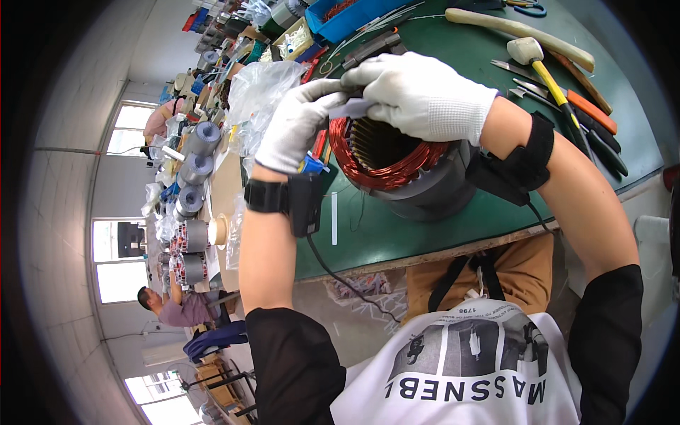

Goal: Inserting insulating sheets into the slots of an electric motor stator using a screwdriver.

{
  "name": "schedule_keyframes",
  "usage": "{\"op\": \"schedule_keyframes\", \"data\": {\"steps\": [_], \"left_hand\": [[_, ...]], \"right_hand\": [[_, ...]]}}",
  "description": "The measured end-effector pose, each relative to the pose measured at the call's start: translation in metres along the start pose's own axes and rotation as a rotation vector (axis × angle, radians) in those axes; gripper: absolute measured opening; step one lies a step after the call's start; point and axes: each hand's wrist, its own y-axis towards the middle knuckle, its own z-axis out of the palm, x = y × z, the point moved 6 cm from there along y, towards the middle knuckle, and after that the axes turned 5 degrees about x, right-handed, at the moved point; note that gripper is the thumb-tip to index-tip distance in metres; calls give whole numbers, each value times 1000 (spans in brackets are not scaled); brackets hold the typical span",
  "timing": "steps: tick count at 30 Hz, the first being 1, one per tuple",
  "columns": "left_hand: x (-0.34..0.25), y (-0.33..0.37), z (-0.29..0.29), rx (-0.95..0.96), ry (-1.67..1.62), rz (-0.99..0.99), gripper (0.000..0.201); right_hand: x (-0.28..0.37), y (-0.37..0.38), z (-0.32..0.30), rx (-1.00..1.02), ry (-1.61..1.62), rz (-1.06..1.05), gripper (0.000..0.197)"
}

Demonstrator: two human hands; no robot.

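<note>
A dark motor stator (425, 195) with red-brown copper windings (382, 170) around its bore lies on the green bench (439, 234). Both hands wear white gloves. My left hand (294, 127) and my right hand (421, 92) meet over the stator's far rim and pinch a pale strip of insulating paper (352, 108) between their fingers, right above the winding. A black band sits on each wrist, and a cable runs down from the left one.
A mallet with a yellow handle (542, 67), a wooden stick (520, 32), pliers and flat tools lie at the bench's right. A blue tray (354, 18) and plastic bags (262, 92) stand behind. Several grey stators (195, 170) line the left bench, with another person (177, 306) beyond.
</note>
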Motion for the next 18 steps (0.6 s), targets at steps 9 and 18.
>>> {"op": "schedule_keyframes", "data": {"steps": [9, 18], "left_hand": [[-21, -24, 0, -178, 564, 159, 22], [-14, -33, 2, -149, 408, -13, 27]], "right_hand": [[-1, -1, 2, 24, -221, -81, 24], [5, -4, -1, 23, -241, -41, 42]]}}
